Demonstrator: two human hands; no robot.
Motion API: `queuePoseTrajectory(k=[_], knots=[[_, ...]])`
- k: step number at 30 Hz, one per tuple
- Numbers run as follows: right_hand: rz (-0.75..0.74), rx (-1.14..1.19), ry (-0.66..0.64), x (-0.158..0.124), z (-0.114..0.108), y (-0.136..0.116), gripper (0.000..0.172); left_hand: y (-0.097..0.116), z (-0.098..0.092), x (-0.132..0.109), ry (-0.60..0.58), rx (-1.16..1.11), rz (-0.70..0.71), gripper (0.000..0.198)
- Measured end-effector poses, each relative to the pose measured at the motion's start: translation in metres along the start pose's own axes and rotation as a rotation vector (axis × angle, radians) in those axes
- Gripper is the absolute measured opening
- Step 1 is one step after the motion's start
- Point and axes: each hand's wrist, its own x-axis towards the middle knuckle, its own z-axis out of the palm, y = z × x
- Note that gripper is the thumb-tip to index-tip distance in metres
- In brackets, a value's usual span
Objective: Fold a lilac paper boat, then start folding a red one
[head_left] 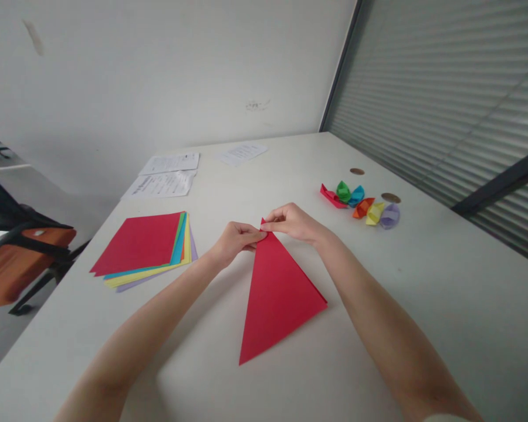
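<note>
A red sheet of paper point(278, 290), folded into a triangle, lies on the white table point(422, 305) in front of me. Its far tip points away from me. My left hand point(234, 239) pinches that tip from the left, fingers pressed together on the paper. My right hand point(293, 221) pinches the same tip from the right, thumb and forefinger closed on it. Both forearms rest low over the table on either side of the triangle.
A fanned stack of coloured paper squares point(143, 249), red on top, lies to the left. Several small folded paper figures point(363, 205) sit in a row at the right. Printed white sheets point(167, 174) lie at the far side. A chair point(22, 252) stands beyond the table's left edge.
</note>
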Motion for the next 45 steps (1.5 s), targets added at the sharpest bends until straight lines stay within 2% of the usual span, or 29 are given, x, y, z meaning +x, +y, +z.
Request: queuePoseTrajectory(k=[8, 16, 28, 33, 39, 45], knots=[[-0.064, -0.039, 0.068, -0.001, 0.003, -0.007, 0.019, -0.001, -0.002, 0.001, 0.004, -0.001, 0.026, 0.032], [-0.002, 0.057, 0.066, 0.003, 0.013, -0.006, 0.026, 0.003, -0.005, -0.001, 0.065, -0.011, 0.045, 0.034], [0.013, 0.188, 0.129, 0.008, 0.024, -0.010, 0.023, 0.005, -0.005, -0.002, 0.123, -0.005, 0.083, 0.039], [0.045, 0.206, 0.143, 0.011, 0.026, -0.003, 0.022, 0.006, -0.007, -0.003, 0.124, -0.006, 0.090, 0.039], [-0.037, 0.264, 0.169, 0.015, 0.026, 0.008, 0.021, 0.011, -0.005, -0.004, 0.135, 0.088, 0.205, 0.035], [-0.092, 0.296, 0.210, 0.012, 0.023, 0.006, 0.020, 0.012, 0.001, -0.001, 0.145, 0.098, 0.280, 0.031]])
